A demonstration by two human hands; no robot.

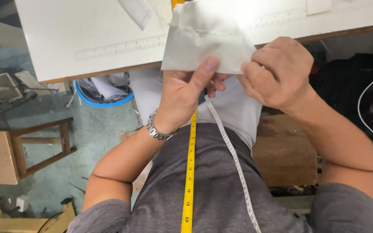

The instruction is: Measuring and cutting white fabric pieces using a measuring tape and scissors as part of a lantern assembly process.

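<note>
Head view is showing both hands holding a white cloth (203, 41) over the desk (87, 34). Left hand (184, 92) fingers and right hand (277, 71) fingers are pinching its bottom edge.

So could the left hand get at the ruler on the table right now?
Probably not at once: the left hand is pinching the cloth, which also covers part of the ruler. The ruler's left end lies bare nearby.

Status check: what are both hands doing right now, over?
Left hand and right hand both pinch the pale grey fabric piece at the white table's edge. Yellow measuring tape hangs clear.
</note>
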